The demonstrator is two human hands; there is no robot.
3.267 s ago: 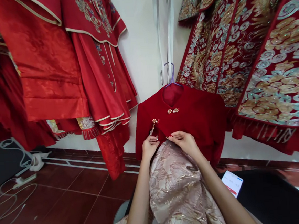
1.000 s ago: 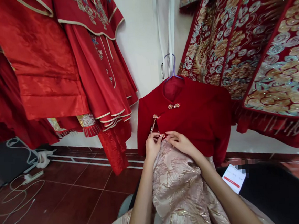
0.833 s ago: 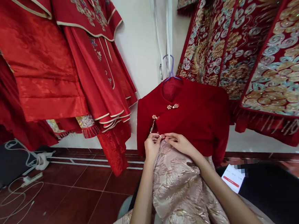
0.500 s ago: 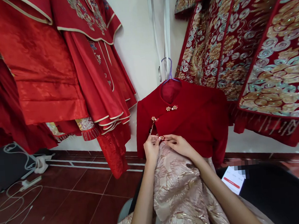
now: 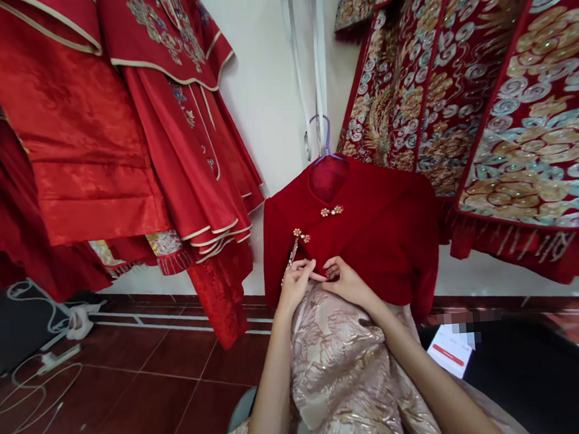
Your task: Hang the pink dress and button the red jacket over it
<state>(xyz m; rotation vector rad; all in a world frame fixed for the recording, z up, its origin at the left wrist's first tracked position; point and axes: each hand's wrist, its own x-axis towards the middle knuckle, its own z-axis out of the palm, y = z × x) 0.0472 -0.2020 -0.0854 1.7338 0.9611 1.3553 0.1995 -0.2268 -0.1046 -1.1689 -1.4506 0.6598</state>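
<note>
A dark red velvet jacket (image 5: 371, 237) hangs in front of me on a purple hanger (image 5: 328, 144). Pearl and gold flower clasps (image 5: 332, 211) fasten its neck and side opening. My left hand (image 5: 298, 286) is closed at the lower end of that opening, its fingers pinching the jacket's edge. Close beside it, the curled fingers of my right hand (image 5: 347, 284) grip the jacket's front near the hem. Exactly what lies between the fingertips is hidden. Shiny beige-gold brocade cloth (image 5: 344, 366) lies below both hands, between my forearms.
Red embroidered garments (image 5: 177, 132) hang at the left, and heavily beaded ones (image 5: 528, 131) at the right. A phone (image 5: 450, 351) with a lit screen lies on a black surface (image 5: 537, 378). White cables (image 5: 38, 397) and a power strip (image 5: 60, 357) are on the tiled floor.
The fingers have shifted at the jacket's lower opening. The right hand's fingers have curled in, and the lower clasp that showed between the hands is now covered.
</note>
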